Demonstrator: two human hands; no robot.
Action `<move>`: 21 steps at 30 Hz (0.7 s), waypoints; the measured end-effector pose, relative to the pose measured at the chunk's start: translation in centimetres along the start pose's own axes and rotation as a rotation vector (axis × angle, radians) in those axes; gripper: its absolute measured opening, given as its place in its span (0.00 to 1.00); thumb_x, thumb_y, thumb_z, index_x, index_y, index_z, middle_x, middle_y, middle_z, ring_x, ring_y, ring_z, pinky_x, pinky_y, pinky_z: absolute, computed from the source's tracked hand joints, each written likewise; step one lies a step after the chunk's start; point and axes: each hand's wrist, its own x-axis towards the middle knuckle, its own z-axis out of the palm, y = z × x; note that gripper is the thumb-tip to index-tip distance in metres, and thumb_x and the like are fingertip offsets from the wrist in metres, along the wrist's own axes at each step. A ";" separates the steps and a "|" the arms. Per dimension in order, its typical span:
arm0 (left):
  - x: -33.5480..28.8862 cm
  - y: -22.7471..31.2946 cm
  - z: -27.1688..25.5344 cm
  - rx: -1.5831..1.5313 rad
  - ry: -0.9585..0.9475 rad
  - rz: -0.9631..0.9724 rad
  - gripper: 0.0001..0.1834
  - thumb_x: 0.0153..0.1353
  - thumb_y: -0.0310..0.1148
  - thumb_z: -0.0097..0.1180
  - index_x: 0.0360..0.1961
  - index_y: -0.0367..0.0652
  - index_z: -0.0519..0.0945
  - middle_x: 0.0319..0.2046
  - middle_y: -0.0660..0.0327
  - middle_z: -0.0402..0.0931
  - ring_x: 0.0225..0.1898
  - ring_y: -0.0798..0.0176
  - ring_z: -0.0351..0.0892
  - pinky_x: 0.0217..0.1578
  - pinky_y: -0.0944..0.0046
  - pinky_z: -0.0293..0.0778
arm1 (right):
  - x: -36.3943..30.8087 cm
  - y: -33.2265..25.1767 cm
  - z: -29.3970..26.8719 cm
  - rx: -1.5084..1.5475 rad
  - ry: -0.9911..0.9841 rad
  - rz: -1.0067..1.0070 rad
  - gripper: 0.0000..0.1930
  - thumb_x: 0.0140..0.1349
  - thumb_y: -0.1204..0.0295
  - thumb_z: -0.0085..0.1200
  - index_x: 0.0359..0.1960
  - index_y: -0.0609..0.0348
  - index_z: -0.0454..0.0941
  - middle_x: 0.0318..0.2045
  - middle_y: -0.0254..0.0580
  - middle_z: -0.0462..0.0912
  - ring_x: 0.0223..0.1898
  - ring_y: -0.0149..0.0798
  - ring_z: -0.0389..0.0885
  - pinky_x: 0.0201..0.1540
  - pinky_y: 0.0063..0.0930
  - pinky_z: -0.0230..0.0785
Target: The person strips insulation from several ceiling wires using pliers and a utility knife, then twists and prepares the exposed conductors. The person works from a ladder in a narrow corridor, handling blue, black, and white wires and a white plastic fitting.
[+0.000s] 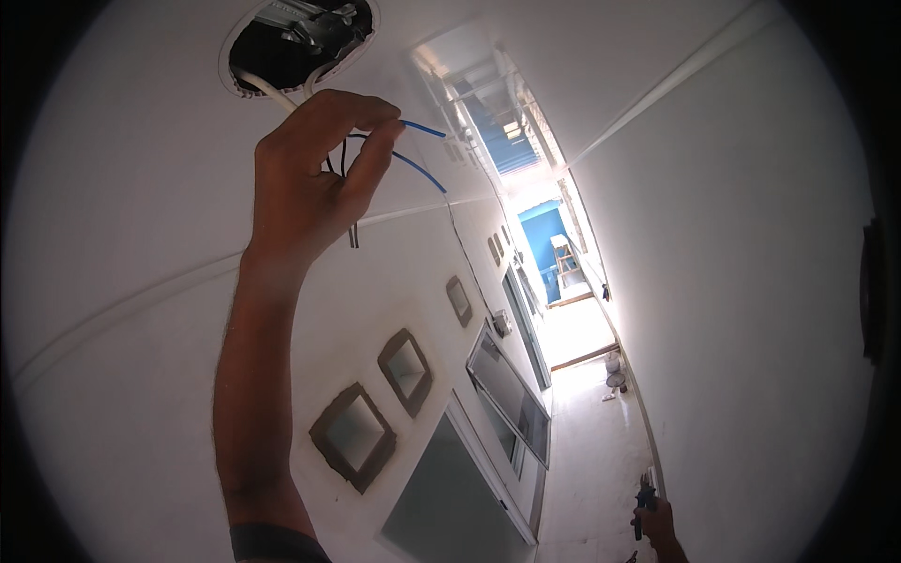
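My left hand [319,159] is raised to the ceiling, thumb and forefinger pinched on a blue wire [424,129] whose end sticks out past the fingertips. A second blue wire [424,173] curves down just below it, free of the fingers. Black wires [354,235] hang behind the hand and are partly hidden by it. Pale cables [267,90] come out of a round hole [291,56] in the ceiling, right above the hand. Low at the right, my right hand [660,522] is closed around pliers [644,497] with dark handles, jaws pointing up.
The white ceiling [141,169] has metal framing inside its hole. A long corridor runs away from me, with a tilted window [511,394] and dark-edged square openings [354,439] on its left wall. A stepladder [563,255] stands at the far end; small items [615,375] lie by the right wall.
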 end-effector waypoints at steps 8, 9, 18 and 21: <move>2.8 2.3 3.6 -0.098 0.235 -0.177 0.03 0.59 0.25 0.65 0.35 0.41 0.85 0.31 0.63 0.83 0.25 0.72 0.74 0.28 0.70 0.73 | -3.6 -42.9 6.3 0.233 0.017 -1.101 0.20 0.68 0.74 0.57 0.61 0.58 0.75 0.28 0.36 0.83 0.27 0.25 0.82 0.32 0.24 0.78; 3.0 2.1 3.0 -0.083 0.247 -0.185 0.03 0.59 0.25 0.65 0.35 0.41 0.85 0.31 0.63 0.83 0.25 0.72 0.74 0.27 0.70 0.73 | -5.2 -46.9 7.4 0.255 -0.018 -1.254 0.19 0.69 0.72 0.57 0.61 0.58 0.75 0.28 0.36 0.84 0.26 0.25 0.81 0.31 0.24 0.74; 3.8 2.7 3.0 -0.070 0.229 -0.224 0.04 0.65 0.28 0.64 0.39 0.40 0.85 0.32 0.62 0.86 0.31 0.72 0.82 0.35 0.70 0.77 | -10.1 -59.3 12.2 0.222 0.032 -1.565 0.18 0.68 0.69 0.56 0.58 0.60 0.74 0.26 0.49 0.82 0.26 0.45 0.84 0.33 0.35 0.73; 3.6 2.6 2.5 -0.034 0.215 -0.240 0.05 0.66 0.29 0.63 0.39 0.39 0.85 0.33 0.61 0.86 0.32 0.72 0.83 0.35 0.70 0.77 | -10.2 -60.0 13.1 0.273 0.004 -1.586 0.19 0.68 0.69 0.56 0.58 0.62 0.73 0.26 0.50 0.82 0.26 0.47 0.84 0.33 0.35 0.73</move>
